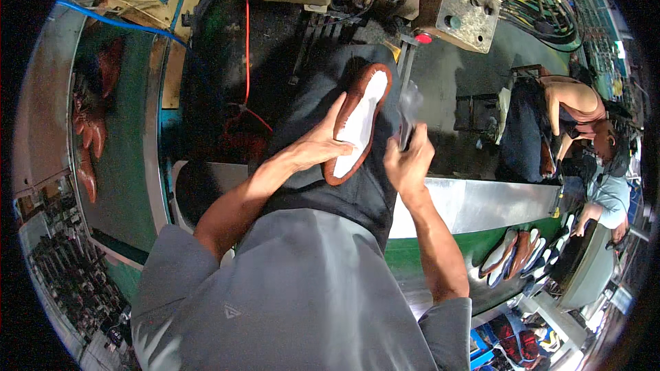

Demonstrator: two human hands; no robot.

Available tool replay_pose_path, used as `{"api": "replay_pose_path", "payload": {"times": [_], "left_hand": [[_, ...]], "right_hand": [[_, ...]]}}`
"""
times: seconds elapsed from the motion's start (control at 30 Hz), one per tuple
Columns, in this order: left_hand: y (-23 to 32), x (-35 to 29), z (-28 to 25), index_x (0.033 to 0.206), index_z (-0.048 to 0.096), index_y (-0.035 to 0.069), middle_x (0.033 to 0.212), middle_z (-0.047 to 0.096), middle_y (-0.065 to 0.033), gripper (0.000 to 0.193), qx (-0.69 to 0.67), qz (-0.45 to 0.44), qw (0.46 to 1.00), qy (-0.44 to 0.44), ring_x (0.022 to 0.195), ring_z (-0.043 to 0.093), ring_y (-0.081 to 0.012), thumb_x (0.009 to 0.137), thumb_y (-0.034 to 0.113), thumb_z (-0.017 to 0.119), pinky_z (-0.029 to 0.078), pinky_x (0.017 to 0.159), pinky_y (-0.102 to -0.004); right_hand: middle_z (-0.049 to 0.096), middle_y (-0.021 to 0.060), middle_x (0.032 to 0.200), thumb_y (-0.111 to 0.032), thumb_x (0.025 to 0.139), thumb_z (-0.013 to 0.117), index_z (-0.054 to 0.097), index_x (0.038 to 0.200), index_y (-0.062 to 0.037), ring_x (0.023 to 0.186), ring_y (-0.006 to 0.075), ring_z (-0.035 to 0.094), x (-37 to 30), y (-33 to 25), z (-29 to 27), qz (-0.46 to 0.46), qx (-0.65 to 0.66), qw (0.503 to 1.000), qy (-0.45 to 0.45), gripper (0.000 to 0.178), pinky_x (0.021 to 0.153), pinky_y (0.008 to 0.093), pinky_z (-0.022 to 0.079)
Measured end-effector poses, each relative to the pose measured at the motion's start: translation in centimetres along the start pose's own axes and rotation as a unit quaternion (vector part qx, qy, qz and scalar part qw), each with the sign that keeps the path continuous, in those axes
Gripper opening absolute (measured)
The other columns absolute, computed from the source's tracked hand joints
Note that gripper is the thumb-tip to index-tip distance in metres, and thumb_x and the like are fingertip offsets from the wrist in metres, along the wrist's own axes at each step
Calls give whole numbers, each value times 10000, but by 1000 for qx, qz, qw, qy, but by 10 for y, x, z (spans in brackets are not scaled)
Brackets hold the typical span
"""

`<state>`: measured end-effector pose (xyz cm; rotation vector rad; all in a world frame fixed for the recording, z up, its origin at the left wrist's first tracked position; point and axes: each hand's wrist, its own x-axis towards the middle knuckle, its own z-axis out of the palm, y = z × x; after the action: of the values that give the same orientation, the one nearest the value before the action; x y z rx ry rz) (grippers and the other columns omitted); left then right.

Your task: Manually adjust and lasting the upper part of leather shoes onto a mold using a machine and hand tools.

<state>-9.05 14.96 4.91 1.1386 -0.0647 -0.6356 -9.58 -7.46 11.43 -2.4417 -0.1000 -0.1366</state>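
A brown shoe upper (385, 89) with a white insole rests sole-up across my dark-trousered lap, its toe end pointing away from me. My left hand (320, 148) grips it from the left side, with the thumb pressed on the white sole near the lower end. To the right of the shoe, my right hand (410, 161) is closed around a grey metal hand tool (410, 106). That tool points up and away, apart from the shoe, and motion smears it too much to tell its kind.
Machine control boxes (464, 10) stand ahead, with a red cord (247, 34) hanging at left. Brown shoes (86, 130) lie along a green belt on the left. More shoes (522, 251) line a green belt at right. Another person (574, 106) bends over at far right.
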Motion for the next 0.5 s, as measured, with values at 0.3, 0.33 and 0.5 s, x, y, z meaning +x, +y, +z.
{"api": "replay_pose_path", "payload": {"times": [0.3, 0.33, 0.5], "left_hand": [[21, -25, -27, 1738, 131, 92, 1684, 386, -94, 1061, -168, 48, 984, 34, 1539, 387, -238, 866, -30, 723, 347, 1261, -400], [29, -33, -34, 1731, 173, 99, 1663, 421, -97, 1039, -184, 74, 979, 41, 1532, 407, -255, 861, -18, 728, 358, 1261, -425], [45, -112, -122, 1718, 252, 146, 1597, 497, -106, 983, -163, 121, 949, 242, 1418, 528, -305, 873, 28, 741, 434, 1201, -499]], "right_hand": [[680, 287, 868, -29, 851, 716, 571, 1008, 21, 857, 515, 698, -6, 11, 15, 63, 19, 996, -62, 220, 767, 529, 550], [688, 283, 875, -39, 859, 721, 578, 1047, 19, 855, 513, 698, -5, 8, 22, 82, 29, 993, -75, 243, 770, 532, 555], [736, 243, 939, -150, 866, 786, 601, 1080, -38, 874, 479, 723, -4, 18, 53, 58, -135, 976, -161, 304, 766, 571, 566]]}}
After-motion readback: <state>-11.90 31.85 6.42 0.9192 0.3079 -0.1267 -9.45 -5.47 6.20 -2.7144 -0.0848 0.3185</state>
